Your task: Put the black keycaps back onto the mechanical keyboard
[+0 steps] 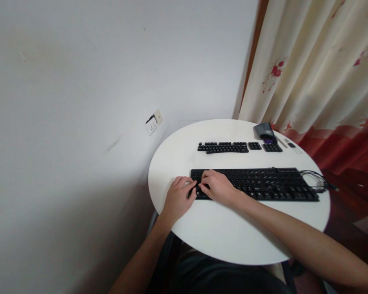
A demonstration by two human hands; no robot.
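A black keyboard (pixel 263 183) lies on the round white table, with small bare posts across much of its surface and keycaps along the lower rows. At its left end my left hand (pixel 178 196) is closed on the edge, thumb and fingers curled around the corner. My right hand (pixel 216 185) rests over the left part of the keyboard, its thumb and index finger pinched close to the left fingertips. Whatever sits between those fingertips is too small to make out. Behind the keyboard, loose black keycaps (pixel 227 147) stand in rows.
The white table (pixel 227 241) touches or nearly touches the wall. A coiled cable (pixel 317 181) lies off the keyboard's right end. At the back right are a grey pouch (pixel 263 130) and small white items (pixel 290 143). A wall socket (pixel 151 125) and a curtain (pixel 309 61) are beyond.
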